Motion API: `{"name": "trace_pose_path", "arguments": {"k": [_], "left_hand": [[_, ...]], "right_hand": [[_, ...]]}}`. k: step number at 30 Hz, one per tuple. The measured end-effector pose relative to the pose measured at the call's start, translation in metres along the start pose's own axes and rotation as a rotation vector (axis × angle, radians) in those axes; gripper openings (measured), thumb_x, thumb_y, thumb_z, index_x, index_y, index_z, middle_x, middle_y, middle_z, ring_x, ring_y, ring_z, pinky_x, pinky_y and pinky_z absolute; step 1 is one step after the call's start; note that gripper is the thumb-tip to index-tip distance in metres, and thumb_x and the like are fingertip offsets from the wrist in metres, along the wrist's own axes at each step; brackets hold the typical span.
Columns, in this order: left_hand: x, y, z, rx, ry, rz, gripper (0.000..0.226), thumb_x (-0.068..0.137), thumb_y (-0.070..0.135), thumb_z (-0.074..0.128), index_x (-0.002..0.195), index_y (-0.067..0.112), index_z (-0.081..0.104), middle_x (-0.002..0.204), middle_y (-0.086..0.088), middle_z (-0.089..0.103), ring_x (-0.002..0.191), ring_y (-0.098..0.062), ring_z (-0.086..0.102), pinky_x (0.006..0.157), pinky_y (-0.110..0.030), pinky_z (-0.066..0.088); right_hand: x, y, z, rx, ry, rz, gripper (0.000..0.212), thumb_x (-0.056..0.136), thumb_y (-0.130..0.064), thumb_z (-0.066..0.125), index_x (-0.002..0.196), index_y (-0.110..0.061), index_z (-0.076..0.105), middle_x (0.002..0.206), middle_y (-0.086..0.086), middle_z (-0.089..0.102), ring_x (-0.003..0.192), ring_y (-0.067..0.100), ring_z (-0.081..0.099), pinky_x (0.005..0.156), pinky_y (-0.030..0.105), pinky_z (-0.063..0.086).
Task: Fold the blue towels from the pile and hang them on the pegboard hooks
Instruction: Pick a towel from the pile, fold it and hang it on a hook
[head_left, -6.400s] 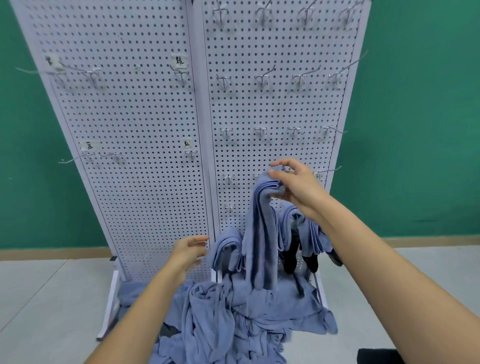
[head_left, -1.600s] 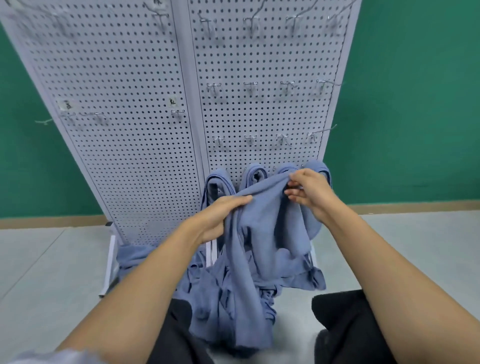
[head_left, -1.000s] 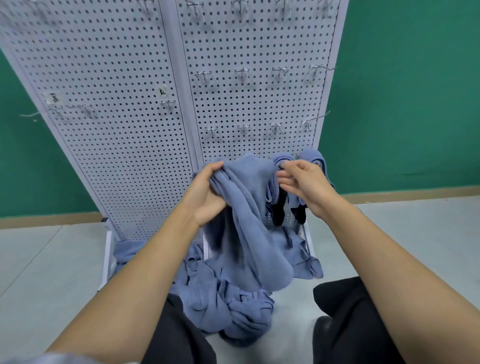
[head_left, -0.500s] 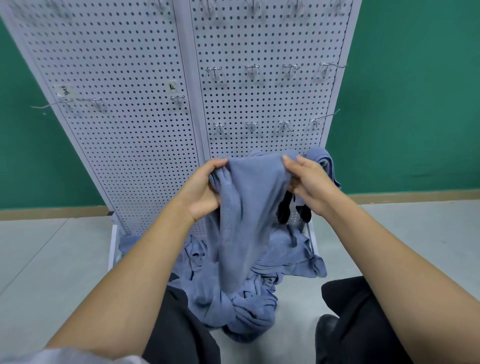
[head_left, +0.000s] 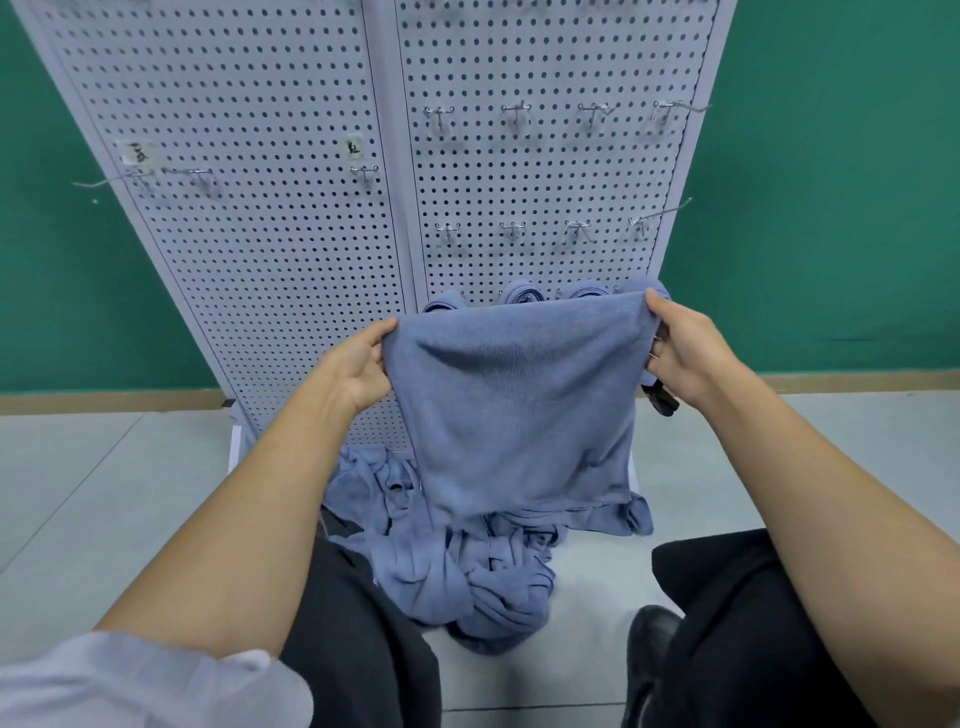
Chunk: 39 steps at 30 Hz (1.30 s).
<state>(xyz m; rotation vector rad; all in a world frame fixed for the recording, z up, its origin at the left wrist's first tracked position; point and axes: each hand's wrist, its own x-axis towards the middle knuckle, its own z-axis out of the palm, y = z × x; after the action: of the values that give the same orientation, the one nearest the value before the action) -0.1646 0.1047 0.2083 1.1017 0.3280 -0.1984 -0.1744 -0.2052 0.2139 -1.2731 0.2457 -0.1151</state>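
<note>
I have one blue towel (head_left: 519, 395) stretched flat between both hands. My left hand (head_left: 358, 364) pinches its upper left corner, thumb over curled fingers, and my right hand (head_left: 685, 358) grips the upper right corner the same way. The cloth is soft and finely knit, and it hangs as a rough rectangle in front of the white perforated pegboard (head_left: 260, 234). Behind its top edge, rounded folds of hung towels (head_left: 524, 293) peek out beneath bare wire hooks (head_left: 511, 231). The crumpled pile (head_left: 467, 577) lies on the smooth grey floor (head_left: 104, 493) at the board's foot.
</note>
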Motion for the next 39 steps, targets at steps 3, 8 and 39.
{"name": "trace_pose_path", "arguments": {"k": [3,8,39], "left_hand": [[0.005,-0.001,-0.004,0.049,0.028,0.044,0.014,0.097,0.021,0.053,0.1,0.009,0.06,0.092,0.0,0.064,0.082,-0.012,0.061,0.065,-0.025,0.051],[0.009,-0.001,-0.001,0.076,0.085,0.162,0.015,0.095,0.016,0.057,0.107,0.008,0.06,0.095,-0.003,0.065,0.086,-0.015,0.063,0.073,-0.026,0.054],[-0.007,0.005,-0.027,0.887,0.045,0.474,0.014,0.094,0.015,0.059,0.08,0.013,0.058,0.075,0.001,0.052,0.071,-0.011,0.046,0.072,-0.023,0.04]], "right_hand": [[0.004,0.002,-0.003,0.015,0.029,0.023,0.016,0.096,-0.024,0.055,0.094,-0.01,0.062,0.087,0.002,0.068,0.078,0.012,0.064,0.069,0.026,0.053],[0.013,0.007,-0.009,-0.016,0.039,0.039,0.012,0.096,-0.007,0.052,0.099,-0.005,0.063,0.094,0.006,0.067,0.081,0.015,0.064,0.068,0.028,0.052],[-0.008,0.007,-0.033,-1.058,0.044,-0.284,0.014,0.092,-0.021,0.061,0.083,-0.011,0.059,0.087,0.011,0.058,0.076,0.024,0.051,0.064,0.031,0.039]]}}
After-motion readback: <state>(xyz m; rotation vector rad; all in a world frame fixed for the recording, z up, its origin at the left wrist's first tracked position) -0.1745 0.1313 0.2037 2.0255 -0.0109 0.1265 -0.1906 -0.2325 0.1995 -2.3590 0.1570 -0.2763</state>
